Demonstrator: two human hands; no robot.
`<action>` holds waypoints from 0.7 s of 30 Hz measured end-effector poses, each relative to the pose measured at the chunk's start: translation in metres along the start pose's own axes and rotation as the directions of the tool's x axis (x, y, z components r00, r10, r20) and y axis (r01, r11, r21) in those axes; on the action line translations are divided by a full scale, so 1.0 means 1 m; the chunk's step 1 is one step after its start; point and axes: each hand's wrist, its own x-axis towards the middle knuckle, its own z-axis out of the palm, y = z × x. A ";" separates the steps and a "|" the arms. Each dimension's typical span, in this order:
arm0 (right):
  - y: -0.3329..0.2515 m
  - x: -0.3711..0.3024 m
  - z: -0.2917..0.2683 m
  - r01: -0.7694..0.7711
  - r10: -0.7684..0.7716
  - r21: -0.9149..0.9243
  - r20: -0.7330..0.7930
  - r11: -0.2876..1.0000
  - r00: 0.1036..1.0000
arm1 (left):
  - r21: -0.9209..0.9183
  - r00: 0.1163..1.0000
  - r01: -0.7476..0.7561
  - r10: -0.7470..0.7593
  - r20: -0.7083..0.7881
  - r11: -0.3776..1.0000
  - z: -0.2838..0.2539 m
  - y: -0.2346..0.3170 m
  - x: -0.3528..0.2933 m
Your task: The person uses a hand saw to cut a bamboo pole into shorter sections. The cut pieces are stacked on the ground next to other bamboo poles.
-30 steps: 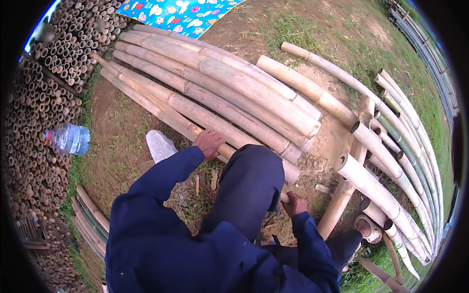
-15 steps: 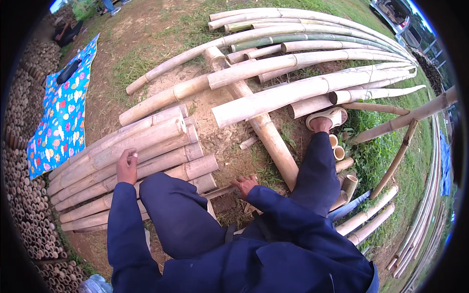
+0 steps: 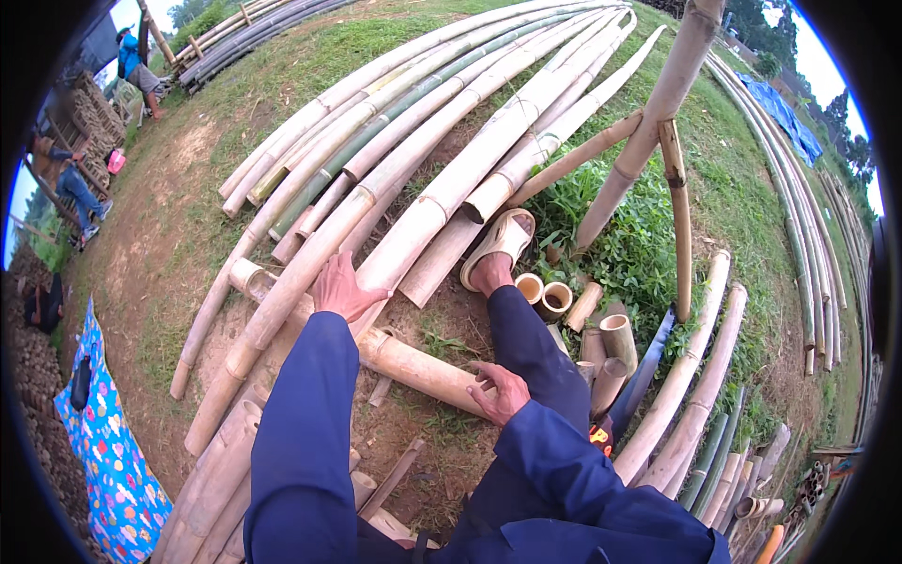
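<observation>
My left hand (image 3: 344,291) is at the near end of a thick, pale bamboo pole (image 3: 423,218), fingers spread and thumb out across the pole's end. Just left of it runs another long bamboo pole (image 3: 305,273). Both rest across a short, thick bamboo log (image 3: 413,365) lying crosswise on the ground. My right hand (image 3: 505,393) is beside the right end of that log, its fingers bent and apart, holding nothing; whether it touches the log I cannot tell. My sandalled foot (image 3: 498,249) stands by the poles.
Short bamboo pieces (image 3: 615,338) stand and lie right of my leg, near a blue-bladed saw (image 3: 644,376) with an orange handle. A slanted bamboo post (image 3: 639,141) rises beyond. Cut bamboo lengths (image 3: 221,470) lie at lower left, near a patterned blue sheet (image 3: 108,451). Two people are at far left.
The view has swung right. My left hand has gone from above the cut lengths to the long pole's end. My right hand has left a thin strip near the ground and is beside the log.
</observation>
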 end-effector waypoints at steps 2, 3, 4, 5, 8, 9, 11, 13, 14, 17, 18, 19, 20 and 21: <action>-0.007 0.001 -0.003 -0.041 0.038 0.065 0.034 0.997 0.999 | 0.110 0.995 0.000 -0.011 0.101 0.994 0.012 0.027 0.017; -0.012 0.001 -0.005 -0.034 0.032 0.068 0.032 0.997 0.999 | 0.131 0.989 0.007 -0.026 0.146 0.991 0.015 0.037 0.026; -0.015 0.002 -0.005 -0.020 0.017 0.074 0.040 0.997 0.999 | 0.158 0.981 0.023 -0.053 0.185 0.987 0.014 0.044 0.030; -0.012 0.002 -0.003 -0.033 0.027 0.096 0.058 0.995 0.998 | 0.170 0.967 0.051 -0.091 0.237 0.984 0.012 0.051 0.032; -0.022 0.003 -0.007 -0.086 0.075 0.116 0.098 0.990 0.992 | 0.150 0.921 0.136 -0.180 0.347 0.979 0.024 0.048 0.037; -0.022 0.004 -0.007 -0.076 0.065 0.113 0.097 0.991 0.993 | 0.133 0.936 0.138 -0.174 0.306 0.981 0.027 0.045 0.037; -0.021 0.002 -0.006 -0.071 0.062 0.113 0.082 0.991 0.995 | 0.107 0.939 0.132 -0.159 0.304 0.985 0.022 0.042 0.033; -0.020 0.000 -0.006 -0.081 0.073 0.104 0.079 0.991 0.994 | 0.076 0.939 0.128 -0.145 0.311 0.989 0.011 0.038 0.024; -0.020 0.000 -0.007 -0.093 0.086 0.094 0.084 0.991 0.993 | 0.056 0.938 0.128 -0.139 0.319 0.990 0.002 0.034 0.015; -0.021 0.003 0.000 -0.103 0.097 0.056 0.098 0.993 0.990 | 0.055 0.934 0.127 -0.138 0.328 0.990 -0.044 0.013 -0.030; -0.019 0.002 0.002 -0.125 0.117 0.083 0.098 0.989 0.988 | 0.058 0.931 0.128 -0.140 0.336 0.990 -0.052 0.005 -0.051; -0.014 0.002 0.009 -0.136 0.127 0.080 0.111 0.988 0.986 | 0.072 0.946 0.119 -0.135 0.294 0.990 -0.060 -0.017 -0.075; -0.012 0.003 0.011 -0.135 0.128 0.055 0.117 0.989 0.985 | 0.090 0.941 0.129 -0.151 0.304 0.988 -0.071 -0.038 -0.099; -0.012 -0.004 0.013 -0.141 0.135 0.035 0.147 0.989 0.980 | 0.106 0.935 0.140 -0.167 0.313 0.984 -0.085 -0.061 -0.131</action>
